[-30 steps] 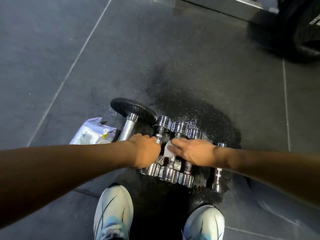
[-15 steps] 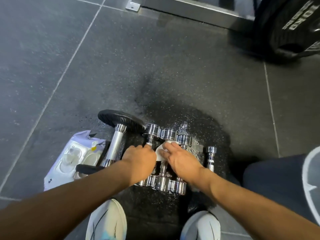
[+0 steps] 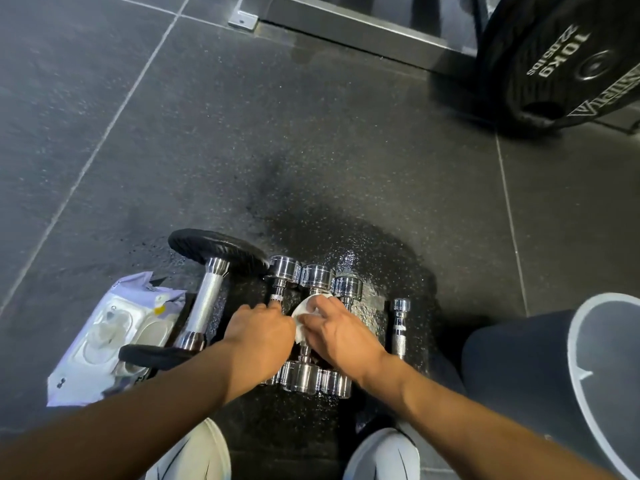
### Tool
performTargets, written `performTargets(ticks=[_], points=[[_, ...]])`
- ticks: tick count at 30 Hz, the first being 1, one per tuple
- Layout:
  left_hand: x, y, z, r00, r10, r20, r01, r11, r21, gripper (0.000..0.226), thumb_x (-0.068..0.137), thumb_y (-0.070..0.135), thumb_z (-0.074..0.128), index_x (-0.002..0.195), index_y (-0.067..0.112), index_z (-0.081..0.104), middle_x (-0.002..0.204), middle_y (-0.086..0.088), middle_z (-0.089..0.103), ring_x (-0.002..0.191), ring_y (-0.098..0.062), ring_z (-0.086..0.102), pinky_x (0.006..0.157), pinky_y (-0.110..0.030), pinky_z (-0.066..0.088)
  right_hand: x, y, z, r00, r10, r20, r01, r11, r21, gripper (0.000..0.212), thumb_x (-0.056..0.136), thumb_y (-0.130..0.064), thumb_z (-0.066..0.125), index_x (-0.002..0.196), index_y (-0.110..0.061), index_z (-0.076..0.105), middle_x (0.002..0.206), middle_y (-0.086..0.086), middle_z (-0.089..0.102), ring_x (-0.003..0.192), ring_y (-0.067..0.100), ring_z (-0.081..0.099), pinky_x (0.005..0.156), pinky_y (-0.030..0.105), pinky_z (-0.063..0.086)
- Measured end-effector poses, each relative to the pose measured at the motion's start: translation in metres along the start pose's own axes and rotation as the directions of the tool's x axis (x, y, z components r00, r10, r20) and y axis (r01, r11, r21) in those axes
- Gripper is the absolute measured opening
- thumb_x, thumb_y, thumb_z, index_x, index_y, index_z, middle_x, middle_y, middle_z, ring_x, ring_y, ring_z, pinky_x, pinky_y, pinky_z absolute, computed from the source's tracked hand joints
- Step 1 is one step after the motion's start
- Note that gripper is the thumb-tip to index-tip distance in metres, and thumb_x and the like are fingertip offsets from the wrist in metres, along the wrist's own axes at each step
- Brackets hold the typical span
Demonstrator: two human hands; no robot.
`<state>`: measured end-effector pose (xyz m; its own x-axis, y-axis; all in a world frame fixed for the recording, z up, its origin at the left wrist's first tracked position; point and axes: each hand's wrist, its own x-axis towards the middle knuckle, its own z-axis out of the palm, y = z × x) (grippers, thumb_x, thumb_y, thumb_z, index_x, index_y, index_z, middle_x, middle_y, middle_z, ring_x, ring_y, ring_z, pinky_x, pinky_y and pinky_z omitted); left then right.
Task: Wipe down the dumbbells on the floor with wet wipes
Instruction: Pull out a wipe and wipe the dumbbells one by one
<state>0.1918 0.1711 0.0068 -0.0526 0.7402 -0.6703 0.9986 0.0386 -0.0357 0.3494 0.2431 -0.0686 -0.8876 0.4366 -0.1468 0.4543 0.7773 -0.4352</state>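
Reading "10KG" in white on a black weight plate (image 3: 561,64) standing on edge toward the far right corner of the floor (image 3: 242,133). Counting three chrome dumbbells (image 3: 304,377) lying side by side, touching, on a wet, glistening patch of dark speckled rubber toward the near edge. Gripping the knurled handle of the leftmost dumbbell (image 3: 284,268) with the left hand (image 3: 258,336), fingers curled round it. Pressing a white wipe (image 3: 306,306) onto the handle of the middle dumbbell (image 3: 317,276) with the right hand (image 3: 341,336), fingers bent over and holding it. Noting one larger dumbbell (image 3: 207,303) with black rubber discs to the left, one opened pack of wipes (image 3: 104,341) just beside it, one slim chrome bar (image 3: 400,327) to the right, one round dark bin (image 3: 519,358) with a pale rim, two white shoes (image 3: 381,455).
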Motion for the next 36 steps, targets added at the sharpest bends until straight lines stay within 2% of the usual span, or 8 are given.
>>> performTargets(ticks=[5,11,18,23,26,31,33,36], points=[[0.001,-0.001,-0.001,1.0,-0.009,-0.011,0.009,1.0,-0.01,0.035,0.101,0.017,0.048,0.135,0.013,0.054,0.14,-0.011,0.051,0.126,-0.027,0.053,0.103,-0.04,0.042,-0.011,0.0,0.002,0.997,-0.071,0.043,0.068,0.996,0.051,0.022,0.104,-0.023,0.055,0.113,-0.014,0.073,0.121,0.001,0.054,0.103,0.017,0.057,0.077,0.027,0.06],[0.004,-0.003,0.003,0.999,-0.032,-0.04,0.029,0.998,-0.059,0.033,0.1,0.023,0.053,0.132,0.016,0.057,0.137,-0.008,0.054,0.123,-0.025,0.055,0.1,-0.039,0.044,0.001,0.005,-0.001,1.0,0.005,-0.026,-0.004,0.998,0.065,0.021,0.104,-0.02,0.057,0.117,-0.013,0.072,0.122,0.004,0.055,0.096,0.018,0.06,0.073,0.028,0.061],[0.005,-0.004,0.006,0.997,-0.035,-0.074,0.029,0.997,-0.073,0.031,0.1,0.022,0.055,0.13,0.016,0.058,0.133,-0.006,0.056,0.12,-0.024,0.057,0.095,-0.038,0.046,-0.016,0.006,0.003,0.987,-0.129,0.098,0.12,0.989,0.087,0.023,0.103,-0.024,0.057,0.119,-0.013,0.071,0.12,0.001,0.053,0.106,0.015,0.055,0.082,0.025,0.058],[0.005,-0.005,0.004,0.994,-0.062,-0.087,0.051,0.992,-0.118,0.031,0.099,0.012,0.05,0.129,0.017,0.059,0.133,-0.004,0.057,0.117,-0.023,0.059,0.092,-0.038,0.046,0.009,0.018,-0.007,0.999,0.044,-0.017,-0.043,0.997,0.066,0.026,0.108,-0.025,0.05,0.129,-0.02,0.065,0.12,-0.004,0.055,0.092,0.012,0.062,0.075,0.018,0.059],[0.004,-0.009,0.005,0.995,-0.055,-0.086,0.04,0.984,-0.171,0.029,0.099,0.014,0.052,0.127,0.017,0.06,0.131,-0.004,0.057,0.116,-0.024,0.059,0.091,-0.038,0.046,-0.009,0.008,0.007,0.999,0.037,-0.014,-0.036,0.997,0.062,0.033,0.105,-0.015,0.054,0.138,-0.018,0.059,0.132,0.003,0.054,0.107,0.018,0.061,0.086,0.027,0.059],[0.008,-0.018,0.012,0.99,-0.038,-0.138,0.003,0.971,-0.239,0.023,0.096,0.01,0.055,0.117,0.014,0.063,0.123,-0.005,0.061,0.111,-0.024,0.063,0.082,-0.036,0.046,-0.036,0.019,0.018,0.943,-0.271,0.191,0.283,0.958,-0.041,0.066,0.089,0.005,0.068,0.149,-0.017,0.049,0.142,0.002,0.051,0.126,0.02,0.051,0.094,0.031,0.058],[0.011,-0.021,0.014,0.988,-0.037,-0.148,0.0,0.971,-0.24,0.019,0.097,0.012,0.055,0.113,0.015,0.063,0.118,-0.004,0.063,0.106,-0.024,0.065,0.074,-0.035,0.044,-0.018,0.03,0.014,0.952,-0.257,0.169,0.272,0.96,-0.071,0.067,0.088,0.007,0.067,0.147,-0.02,0.052,0.145,-0.001,0.052,0.127,0.018,0.051,0.095,0.03,0.057],[0.012,-0.021,0.013,0.987,-0.047,-0.152,0.008,0.97,-0.245,0.017,0.097,0.01,0.052,0.109,0.016,0.063,0.112,-0.003,0.065,0.1,-0.024,0.067,0.068,-0.034,0.042,0.003,0.04,0.007,0.991,-0.11,0.075,0.116,0.99,-0.08,0.071,0.088,0.01,0.063,0.149,-0.024,0.051,0.151,-0.006,0.052,0.127,0.012,0.05,0.094,0.026,0.057]])
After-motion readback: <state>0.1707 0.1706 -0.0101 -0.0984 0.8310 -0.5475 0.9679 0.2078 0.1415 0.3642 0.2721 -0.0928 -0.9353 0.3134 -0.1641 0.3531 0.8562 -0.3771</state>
